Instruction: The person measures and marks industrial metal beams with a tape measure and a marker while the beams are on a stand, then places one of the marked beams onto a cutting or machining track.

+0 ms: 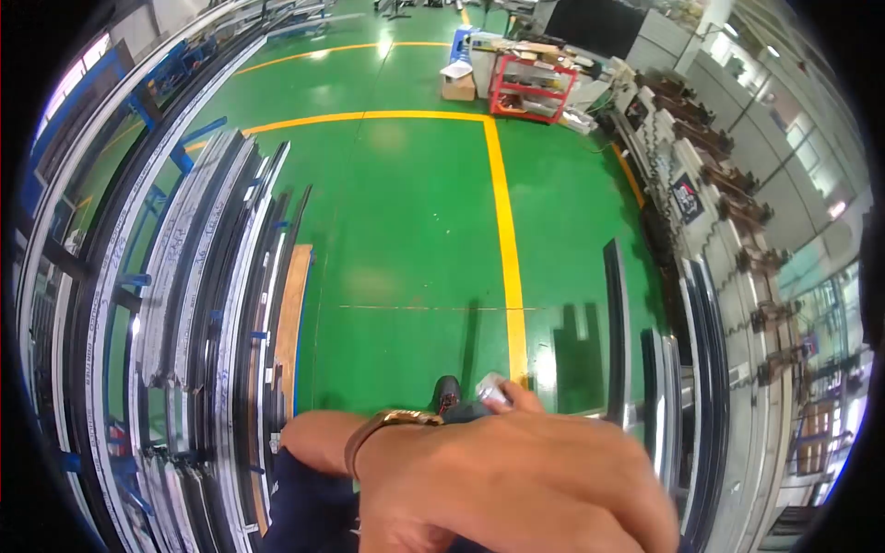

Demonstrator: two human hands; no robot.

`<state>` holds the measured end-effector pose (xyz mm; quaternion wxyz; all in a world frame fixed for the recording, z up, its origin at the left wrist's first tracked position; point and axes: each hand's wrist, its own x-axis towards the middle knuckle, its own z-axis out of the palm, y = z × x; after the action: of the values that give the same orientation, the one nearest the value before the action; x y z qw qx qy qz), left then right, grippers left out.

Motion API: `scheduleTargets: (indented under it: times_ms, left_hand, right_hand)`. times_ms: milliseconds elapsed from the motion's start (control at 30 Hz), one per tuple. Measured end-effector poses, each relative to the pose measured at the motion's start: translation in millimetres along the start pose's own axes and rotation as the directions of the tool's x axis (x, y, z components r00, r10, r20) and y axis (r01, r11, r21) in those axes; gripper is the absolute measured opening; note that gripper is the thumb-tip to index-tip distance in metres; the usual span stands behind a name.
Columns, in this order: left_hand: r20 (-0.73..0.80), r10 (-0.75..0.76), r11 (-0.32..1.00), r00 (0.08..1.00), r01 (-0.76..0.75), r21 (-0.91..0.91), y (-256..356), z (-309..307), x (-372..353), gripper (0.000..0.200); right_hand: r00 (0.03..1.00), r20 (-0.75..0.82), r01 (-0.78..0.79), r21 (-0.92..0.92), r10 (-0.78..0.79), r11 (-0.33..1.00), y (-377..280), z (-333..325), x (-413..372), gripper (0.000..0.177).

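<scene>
My left hand [516, 479] fills the bottom of the head view, very close to the camera. Its back faces me and its fingers bend down out of sight, so what they do is hidden. A brown band with a gold-coloured piece [396, 419] circles the left wrist. Partly covered behind it, my right hand [524, 400] is closed on a small whitish-grey item [491, 387], whose kind I cannot make out. A dark shoe [447, 392] shows on the floor beside that item.
Long metal profiles [189, 258] lie on a rack to the left, with a wooden board [293, 304] at their edge. Upright dark profiles [616, 323] and a long machine [687, 198] line the right. Ahead stand a red shelf cart [530, 115] and a cardboard box [458, 88].
</scene>
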<state>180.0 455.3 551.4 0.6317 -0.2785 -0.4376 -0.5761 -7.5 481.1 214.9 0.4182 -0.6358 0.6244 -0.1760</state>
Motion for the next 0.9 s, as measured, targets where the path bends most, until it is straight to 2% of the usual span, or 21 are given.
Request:
scheduleTargets:
  times_ms: [67, 100, 200, 233, 300, 333, 400, 500, 533, 600, 633, 700, 733, 767, 800, 833, 900]
  left_hand:
    - [-0.168, -0.027, 0.998, 0.985, 0.016, -0.067, -12.3, -10.0, 23.1, 0.040]
    - [-0.173, 0.005, 0.998, 0.985, -0.015, -0.060, -19.1, -24.5, 36.4, 0.038]
    - [-0.117, 0.235, 0.971, 0.965, -0.227, 0.078, -42.8, -72.4, 74.3, 0.031]
    - [0.033, 0.318, 0.940, 0.948, -0.319, 0.117, -51.0, -109.4, 89.9, 0.030]
    - [0.041, 0.391, 0.902, 0.919, -0.392, 0.180, -59.9, -141.6, 107.6, 0.028]
    - [-0.110, 0.397, 0.904, 0.911, -0.368, 0.217, -63.7, -137.0, 109.4, 0.028]
    - [-0.261, 0.389, 0.912, 0.883, -0.329, 0.247, -67.2, -159.1, 123.8, 0.027]
    - [-0.299, 0.295, 0.951, 0.907, -0.247, 0.188, -64.9, -212.6, 148.2, 0.026]
    - [-0.327, 0.223, 0.973, 0.918, -0.189, 0.133, -59.2, -229.3, 155.8, 0.026]
    - [-0.290, 0.213, 0.977, 0.933, -0.202, 0.065, -57.5, -278.3, 179.5, 0.026]
    - [-0.229, 0.278, 0.960, 0.933, -0.274, 0.052, -62.9, -310.6, 195.0, 0.026]
    - [-0.251, 0.305, 0.950, 0.919, -0.311, 0.015, -65.3, -347.5, 213.0, 0.026]
    - [-0.312, 0.270, 0.958, 0.911, -0.286, -0.005, -64.7, -354.7, 215.8, 0.026]
    - [-0.328, 0.227, 0.966, 0.917, -0.254, -0.042, -63.0, -373.1, 227.4, 0.026]
    - [-0.342, 0.183, 0.972, 0.922, -0.222, -0.080, -61.4, -391.2, 239.0, 0.026]
    - [-0.324, 0.124, 0.976, 0.938, -0.175, -0.133, -57.1, -415.1, 252.7, 0.026]
    - [-0.318, 0.066, 0.975, 0.946, -0.129, -0.182, -62.6, -454.9, 277.4, 0.026]
  right_hand:
    - [0.988, 0.038, -0.157, 0.231, 0.152, 0.960, -17.0, -39.4, 39.3, 0.065]
    - [0.992, 0.003, -0.124, 0.192, 0.126, 0.973, -16.7, -56.3, 64.1, 0.064]
    - [0.999, -0.034, -0.023, 0.045, 0.024, 0.999, -26.3, -102.8, 135.9, 0.061]
    - [1.000, -0.017, -0.007, 0.076, 0.008, 0.997, -39.3, -117.3, 158.0, 0.061]
    - [0.999, -0.010, 0.044, 0.157, -0.044, 0.987, -54.1, -133.7, 205.9, 0.058]
    - [0.999, 0.025, 0.024, 0.235, -0.031, 0.972, -63.4, -142.5, 226.8, 0.060]
    - [0.998, 0.058, 0.019, 0.216, -0.032, 0.976, -81.1, -154.2, 272.2, 0.054]
    - [0.995, 0.059, 0.051, 0.353, -0.076, 0.934, -90.9, -154.1, 344.3, 0.046]
    - [0.995, 0.081, 0.015, 0.400, -0.052, 0.916, -90.8, -154.4, 371.0, 0.044]
    - [0.992, 0.129, -0.072, 0.486, 0.010, 0.871, -82.1, -151.2, 426.3, 0.041]
    - [0.992, 0.107, -0.113, 0.528, 0.066, 0.841, -65.0, -143.1, 455.7, 0.040]
    - [0.970, 0.176, -0.244, 0.652, 0.171, 0.717, -24.1, -134.2, 494.5, 0.039]
    - [0.954, 0.207, -0.299, 0.704, 0.216, 0.644, 0.6, -131.9, 513.4, 0.038]
    - [0.921, 0.182, -0.368, 0.698, 0.345, 0.615, 72.7, -113.0, 532.7, 0.039]
    - [0.870, 0.154, -0.430, 0.699, 0.468, 0.571, 141.8, -94.9, 551.6, 0.040]
    - [0.777, 0.176, -0.498, 0.760, 0.604, 0.419, 163.4, -94.3, 545.6, 0.044]
    - [0.603, 0.063, -0.583, 0.715, 0.795, 0.386, 220.8, -86.6, 519.6, 0.047]
